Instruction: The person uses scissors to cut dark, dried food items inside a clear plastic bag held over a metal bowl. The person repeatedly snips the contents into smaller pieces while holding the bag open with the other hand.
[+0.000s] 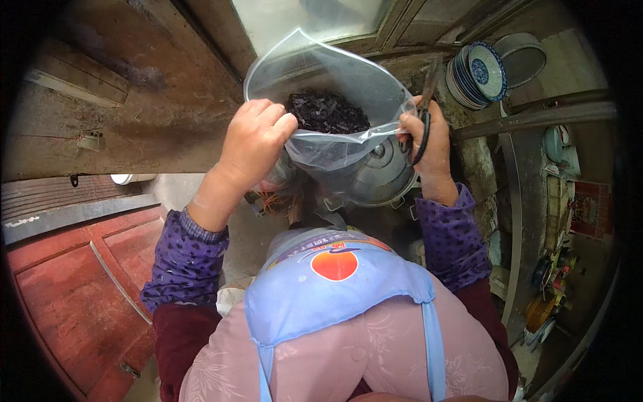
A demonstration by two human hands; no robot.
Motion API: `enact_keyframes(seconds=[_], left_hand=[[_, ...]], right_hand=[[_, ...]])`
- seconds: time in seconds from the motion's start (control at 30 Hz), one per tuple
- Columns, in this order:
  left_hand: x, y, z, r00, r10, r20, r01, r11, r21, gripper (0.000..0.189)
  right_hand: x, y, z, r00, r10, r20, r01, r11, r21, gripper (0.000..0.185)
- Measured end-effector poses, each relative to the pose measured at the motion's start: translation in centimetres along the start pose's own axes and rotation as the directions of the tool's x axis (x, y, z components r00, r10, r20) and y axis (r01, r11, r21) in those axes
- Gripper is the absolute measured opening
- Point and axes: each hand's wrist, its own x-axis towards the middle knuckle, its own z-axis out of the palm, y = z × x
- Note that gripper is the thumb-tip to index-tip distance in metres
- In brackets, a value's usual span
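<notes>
A clear plastic zip bag (pixel 334 156) hangs with its mouth spread wide. Dark, dry shredded pieces (pixel 326 111) lie inside it; I cannot tell what they are. My left hand (pixel 258 135) pinches the bag's rim on the left. At the right corner of the mouth, my right hand (pixel 434 143) grips the rim and also holds a pair of scissors (pixel 426 120). Their black handle loops around the fingers, and the rusty blades point away from me. Below the bag is a lidded metal pot (pixel 389 173), partly seen through the plastic.
Several stacked blue-and-white dishes (pixel 479 75) stand at the upper right beside a round sieve (pixel 520 58). A wooden pole (pixel 542 118) crosses the right side. Red wooden panels (pixel 75 296) are at the lower left. A plastic bag (pixel 278 176) with orange strands sits near the pot.
</notes>
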Motion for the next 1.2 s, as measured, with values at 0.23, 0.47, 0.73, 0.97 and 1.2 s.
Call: enact_keyframes(seconds=[0.23, 0.47, 0.73, 0.97, 1.2], left_hand=[[-2.7, 3.6, 1.0, 0.985, 0.098, 0.143, -0.078, 0.987, -0.141, 0.011], [-2.6, 4.5, -0.2, 0.973, 0.068, 0.219, -0.009, 0.966, -0.259, 0.016], [0.4, 5.1, -1.5, 0.929, 0.094, 0.358, 0.002, 0.966, -0.26, 0.015], [6.0, 4.0, -1.4, 0.564, 0.032, 0.825, 0.065, 0.994, -0.083, 0.013], [5.8, 7.3, 12.8, -0.049, 0.057, 0.997, 0.005, 0.998, -0.057, 0.049]], right_hand=[[-4.9, 3.9, -1.5, 0.982, 0.184, -0.045, -0.188, 0.976, -0.108, 0.034], [-7.4, 5.0, -2.4, 0.996, 0.073, -0.055, -0.077, 0.995, -0.063, 0.037], [-7.5, 2.7, -4.4, 0.979, 0.197, -0.05, -0.202, 0.969, -0.142, 0.038], [-9.3, 3.0, -2.6, 0.95, 0.264, 0.164, -0.257, 0.964, -0.063, 0.038], [-9.0, 3.6, -3.1, 0.946, 0.287, 0.149, -0.312, 0.932, 0.186, 0.038]])
